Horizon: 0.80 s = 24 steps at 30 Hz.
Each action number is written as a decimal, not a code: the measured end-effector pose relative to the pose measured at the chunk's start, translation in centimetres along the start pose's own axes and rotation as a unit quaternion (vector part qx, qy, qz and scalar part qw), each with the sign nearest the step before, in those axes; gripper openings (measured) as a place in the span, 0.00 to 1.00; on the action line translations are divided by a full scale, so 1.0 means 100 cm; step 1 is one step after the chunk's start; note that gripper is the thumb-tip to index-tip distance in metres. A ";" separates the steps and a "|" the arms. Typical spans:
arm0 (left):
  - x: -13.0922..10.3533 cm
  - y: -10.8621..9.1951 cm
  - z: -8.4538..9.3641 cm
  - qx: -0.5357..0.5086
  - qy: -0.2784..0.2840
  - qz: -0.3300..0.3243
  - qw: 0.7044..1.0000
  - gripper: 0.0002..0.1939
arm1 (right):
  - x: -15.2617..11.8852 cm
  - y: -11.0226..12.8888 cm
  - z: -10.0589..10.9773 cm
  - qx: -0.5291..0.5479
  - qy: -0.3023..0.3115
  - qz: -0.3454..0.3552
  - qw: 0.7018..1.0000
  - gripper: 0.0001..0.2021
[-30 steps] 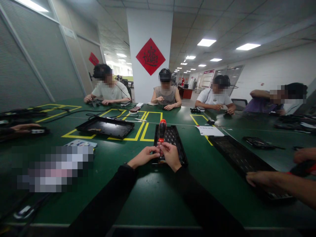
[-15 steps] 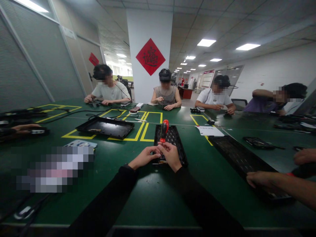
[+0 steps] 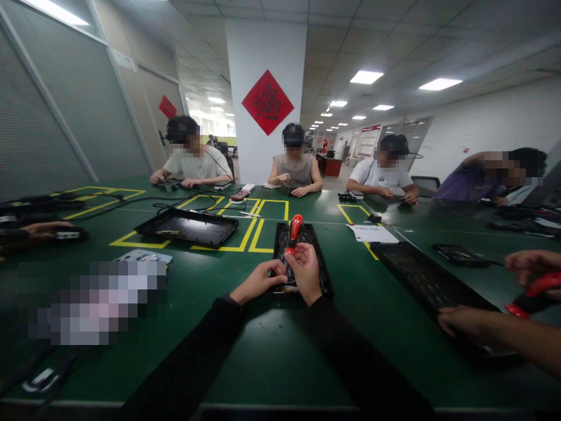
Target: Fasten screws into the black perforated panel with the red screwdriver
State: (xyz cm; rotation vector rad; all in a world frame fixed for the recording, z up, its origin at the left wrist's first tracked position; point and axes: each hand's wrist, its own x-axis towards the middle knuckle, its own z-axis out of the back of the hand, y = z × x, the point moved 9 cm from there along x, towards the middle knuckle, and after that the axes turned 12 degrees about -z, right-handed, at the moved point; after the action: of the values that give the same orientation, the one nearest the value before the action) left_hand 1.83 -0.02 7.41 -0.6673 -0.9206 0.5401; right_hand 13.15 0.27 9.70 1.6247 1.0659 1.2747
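Note:
A black plastic tray-like casing (image 3: 321, 263) with rows of slots lies lengthwise before me. My right hand (image 3: 305, 272) is closed on a screwdriver (image 3: 296, 228) with a red and black handle. It stands nearly upright over the near part of the casing, leaning slightly right. Its shaft and tip are hidden by my fingers. Just left of it, my left hand (image 3: 262, 282) rests at the casing's near left edge. Thumb and fingers come together there, and whatever they pinch cannot be made out.
Another black tray (image 3: 188, 225) lies to the left over yellow tape. On the right, a co-worker's hands (image 3: 471, 321) are at a long black casing (image 3: 407, 275), with a red-handled tool. A paper sheet (image 3: 372, 233) lies beyond it. Several people sit across the green table.
My right hand has shifted slightly right, and the screwdriver leans further that way. My two hands have drawn a little apart. At right, the co-worker's red-handled tool has come further into view.

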 end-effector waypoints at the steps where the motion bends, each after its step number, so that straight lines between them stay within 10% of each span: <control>1: 0.000 0.000 -0.001 -0.002 0.003 -0.001 1.000 0.10 | 0.000 0.000 0.000 0.004 0.001 -0.001 1.000 0.16; 24: -0.001 0.006 -0.001 -0.030 0.017 0.017 0.999 0.11 | -0.010 0.007 -0.014 -0.051 0.074 -0.003 0.996 0.14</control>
State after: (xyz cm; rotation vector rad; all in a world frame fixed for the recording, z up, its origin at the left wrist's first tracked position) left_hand 1.79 0.26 6.91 -0.7455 -0.8972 0.5319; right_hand 11.72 -0.76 10.35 1.4678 1.0755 1.4391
